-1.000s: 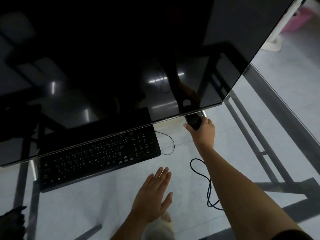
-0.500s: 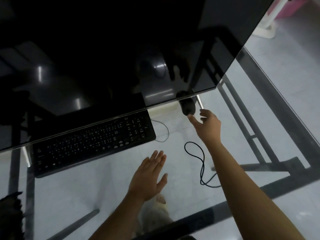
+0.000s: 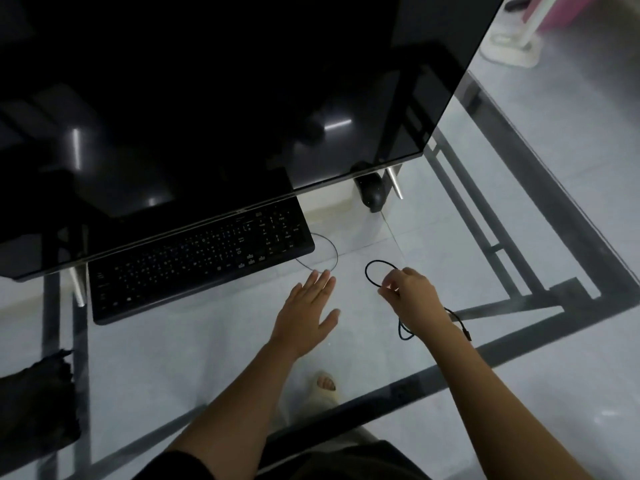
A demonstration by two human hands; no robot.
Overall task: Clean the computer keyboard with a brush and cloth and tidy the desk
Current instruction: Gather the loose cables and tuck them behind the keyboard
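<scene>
Cloth-like dark fabric (image 3: 33, 400) lies bunched at the far left edge of the glass desk (image 3: 207, 358), probably parked there within reach; whether it is the cleaning cloth I cannot tell for sure, and no brush shows anywhere. One keyboard (image 3: 197, 261) sits half tucked under the front edge of one large dark monitor (image 3: 214, 109), its far rows shaded by the screen, its thin wire (image 3: 330, 247) curling off the right end. The monitor stands on slim metal legs, two of them visible, which leaves room beneath for the keyboard. Next comes the left hand (image 3: 306, 313), flat on the glass with fingers spread wide and holding nothing, fingertips just beside the wire's loop; it looks like a brace while the other hand works. To its right the right hand (image 3: 412, 296) has thumb and fingers pinched narrow on one loose black cable (image 3: 375, 271), a loop lifted ahead of the knuckles and the rest trailing under the wrist toward a plug end. Judging by that grip, the cable is being gathered up, so the tidying part is in hand. One black mouse (image 3: 372, 192) rests further back, under the monitor's right corner, near the right leg, out of the way
</scene>
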